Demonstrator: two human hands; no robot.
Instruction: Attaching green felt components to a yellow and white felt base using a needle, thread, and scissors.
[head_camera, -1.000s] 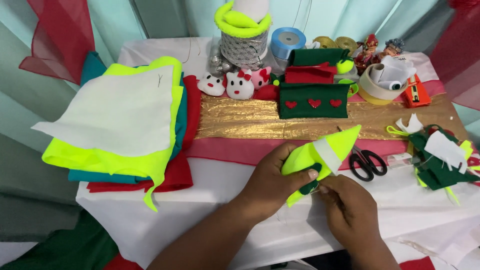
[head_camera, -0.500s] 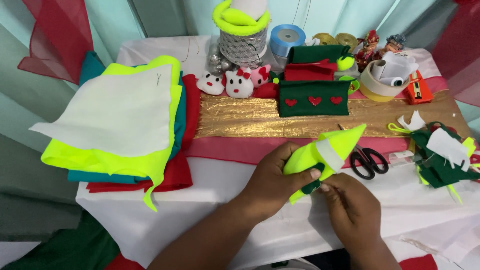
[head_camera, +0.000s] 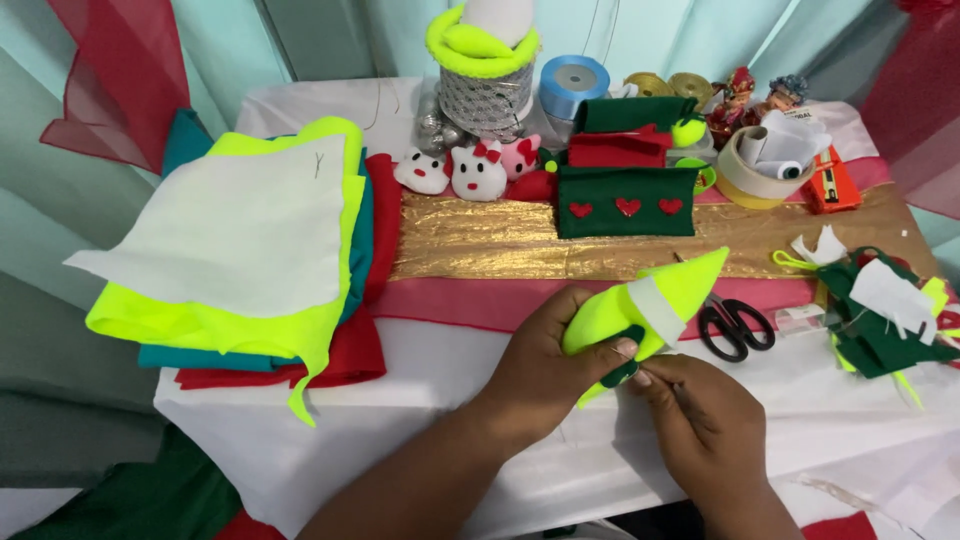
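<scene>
While the neon-yellow felt cone (head_camera: 650, 305) sits lifted just above the near edge of the table (head_camera: 450, 370), its long axis runs on a slant, the pointed tip aimed up and away toward the far right corner and the wide end down toward the person. A white felt band (head_camera: 655, 308) wraps its middle, and a small dark green piece (head_camera: 622, 368) shows at the lower end. The left hand (head_camera: 555, 370) comes at it from the left, fingers curled closed around the wide end with the thumb pressed on the front. The right hand (head_camera: 705, 420) lies below and to the right, fingers drawn together at the green piece; whether it pinches anything fine I cannot tell. Black-handled scissors (head_camera: 735, 325) rest just right of the cone, and a stack of felt sheets (head_camera: 240, 250) lies well apart at the left edge.
</scene>
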